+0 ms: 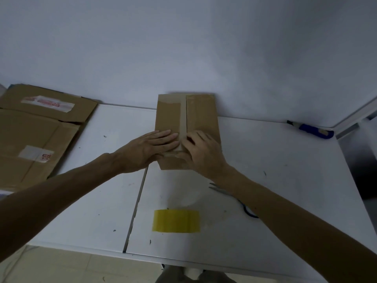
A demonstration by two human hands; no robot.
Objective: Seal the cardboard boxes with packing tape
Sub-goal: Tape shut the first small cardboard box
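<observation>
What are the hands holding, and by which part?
Nothing seems gripped. The left hand lies flat on the cardboard box beside its taped seam; the right hand presses bent fingers on that seam.

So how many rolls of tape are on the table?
1. The yellow tape roll lies on the white table, nearer the person than the cardboard box. More could be out of view.

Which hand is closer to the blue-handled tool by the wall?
Right. The right hand rests on the box, left of the blue-handled tool; the left hand lies farther left.
</observation>
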